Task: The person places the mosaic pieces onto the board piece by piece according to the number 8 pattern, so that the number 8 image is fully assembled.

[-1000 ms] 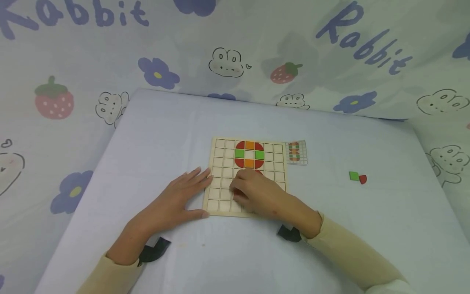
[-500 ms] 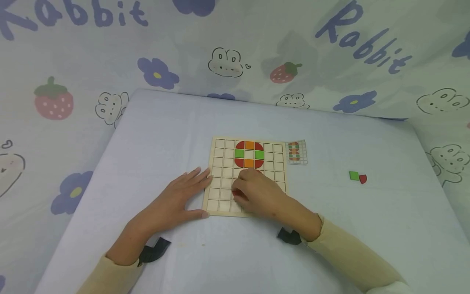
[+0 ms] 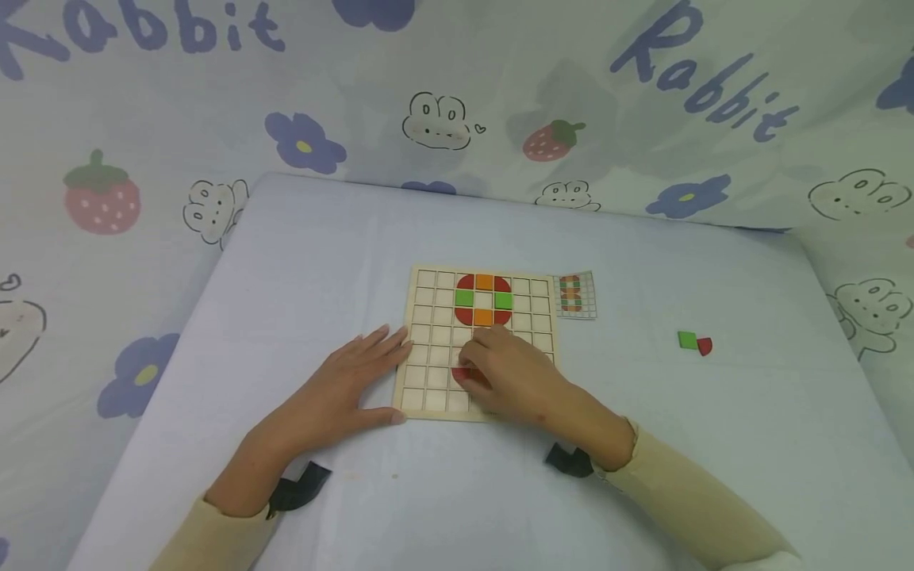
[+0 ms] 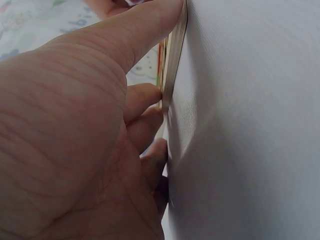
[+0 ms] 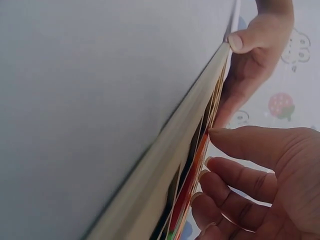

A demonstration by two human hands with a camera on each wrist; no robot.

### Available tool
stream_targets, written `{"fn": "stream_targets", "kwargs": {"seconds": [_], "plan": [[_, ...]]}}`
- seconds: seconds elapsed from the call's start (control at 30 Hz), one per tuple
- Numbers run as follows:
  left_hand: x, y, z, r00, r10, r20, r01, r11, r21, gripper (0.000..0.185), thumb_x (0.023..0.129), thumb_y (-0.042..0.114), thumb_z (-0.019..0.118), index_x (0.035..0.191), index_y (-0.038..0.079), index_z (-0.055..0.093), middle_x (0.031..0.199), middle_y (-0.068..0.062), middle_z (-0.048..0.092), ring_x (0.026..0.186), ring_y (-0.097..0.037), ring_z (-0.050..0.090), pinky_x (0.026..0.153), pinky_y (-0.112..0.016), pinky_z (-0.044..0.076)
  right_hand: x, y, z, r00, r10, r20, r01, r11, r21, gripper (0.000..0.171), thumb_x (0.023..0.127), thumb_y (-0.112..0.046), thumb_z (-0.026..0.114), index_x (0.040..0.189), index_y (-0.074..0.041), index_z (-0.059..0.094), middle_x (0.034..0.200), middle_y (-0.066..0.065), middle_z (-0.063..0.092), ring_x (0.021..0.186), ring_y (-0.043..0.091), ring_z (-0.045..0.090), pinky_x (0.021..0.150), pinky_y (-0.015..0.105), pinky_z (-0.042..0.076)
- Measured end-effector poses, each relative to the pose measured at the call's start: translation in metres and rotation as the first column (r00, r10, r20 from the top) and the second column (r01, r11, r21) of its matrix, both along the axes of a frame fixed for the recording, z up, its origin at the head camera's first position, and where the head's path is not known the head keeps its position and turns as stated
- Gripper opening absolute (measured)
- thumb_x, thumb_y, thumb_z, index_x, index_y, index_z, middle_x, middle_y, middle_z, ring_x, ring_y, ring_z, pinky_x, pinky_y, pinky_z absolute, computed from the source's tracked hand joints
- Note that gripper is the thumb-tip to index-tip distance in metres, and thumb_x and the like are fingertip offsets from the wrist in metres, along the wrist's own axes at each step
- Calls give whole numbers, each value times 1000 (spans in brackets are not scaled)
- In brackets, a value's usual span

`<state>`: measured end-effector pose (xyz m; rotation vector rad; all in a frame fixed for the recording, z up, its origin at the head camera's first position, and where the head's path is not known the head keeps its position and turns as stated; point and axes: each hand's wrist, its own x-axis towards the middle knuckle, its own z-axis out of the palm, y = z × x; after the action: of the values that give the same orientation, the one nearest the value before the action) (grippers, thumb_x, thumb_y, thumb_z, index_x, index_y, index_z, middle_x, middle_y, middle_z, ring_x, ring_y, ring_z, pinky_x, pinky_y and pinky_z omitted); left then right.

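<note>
A wooden grid board (image 3: 437, 356) lies flat on the table. Red quarter-round pieces, orange squares (image 3: 485, 282) and green squares (image 3: 464, 298) form a ring in its upper middle. My left hand (image 3: 357, 386) rests against the board's left side, fingers extended and thumb by the lower left corner. Over the lower middle cells is my right hand (image 3: 510, 373), its fingers bent loosely. A red piece (image 3: 460, 377) shows beside its thumb. In the right wrist view, the right thumb (image 5: 250, 142) touches the board's face, apart from the other fingers. Cells under this hand are hidden.
A small pattern card (image 3: 575, 295) lies against the board's upper right side. Farther right on the white tablecloth (image 3: 614, 396) are a loose green square (image 3: 688, 340) and a red quarter-round piece (image 3: 704, 346), touching. A printed curtain (image 3: 343, 87) stands behind the table.
My right hand has shifted slightly right, and more of the red piece by its thumb now shows on the board. My left hand stays at the board's edge.
</note>
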<state>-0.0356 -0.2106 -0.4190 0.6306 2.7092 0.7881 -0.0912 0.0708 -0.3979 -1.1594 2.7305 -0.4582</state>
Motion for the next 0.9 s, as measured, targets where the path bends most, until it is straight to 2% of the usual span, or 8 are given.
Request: {"fn": "stream_targets", "kwargs": {"seconds": [0.27, 0.5, 0.73, 0.9], "plan": [[0, 1, 1, 1000, 3, 1, -3, 1000, -13, 96, 87, 44, 85, 165, 16, 36, 172, 4, 23, 160, -26, 13, 128, -55, 14, 0, 24, 4, 994, -85, 69, 84, 996, 7, 15, 93, -22, 77, 105, -15, 73, 100, -6, 62, 97, 14, 52, 77, 28, 53], [0, 1, 0, 1000, 6, 0, -6, 1000, -7, 96, 87, 44, 85, 164, 16, 36, 172, 4, 23, 160, -27, 13, 128, -55, 14, -3, 52, 5, 973, -193, 129, 192, 981, 19, 25, 92, -27, 82, 111, -13, 75, 106, -5, 64, 103, 15, 56, 88, 31, 56], [1, 1, -1, 1000, 17, 12, -17, 1000, -8, 96, 87, 46, 84, 165, 17, 36, 172, 5, 22, 160, -25, 12, 128, -55, 13, -2, 94, 2, 959, -264, 107, 265, 964, 3, 22, 92, -23, 79, 111, -11, 75, 100, -5, 64, 96, 16, 57, 83, 35, 56], [1, 1, -1, 1000, 16, 16, -16, 1000, -16, 97, 87, 47, 84, 165, 17, 36, 173, 6, 22, 161, -24, 11, 128, -55, 13, -3, 130, 4, 930, -357, 86, 358, 934, -7, 21, 97, -21, 75, 113, -7, 73, 105, 2, 67, 102, 23, 61, 86, 44, 57]]}}
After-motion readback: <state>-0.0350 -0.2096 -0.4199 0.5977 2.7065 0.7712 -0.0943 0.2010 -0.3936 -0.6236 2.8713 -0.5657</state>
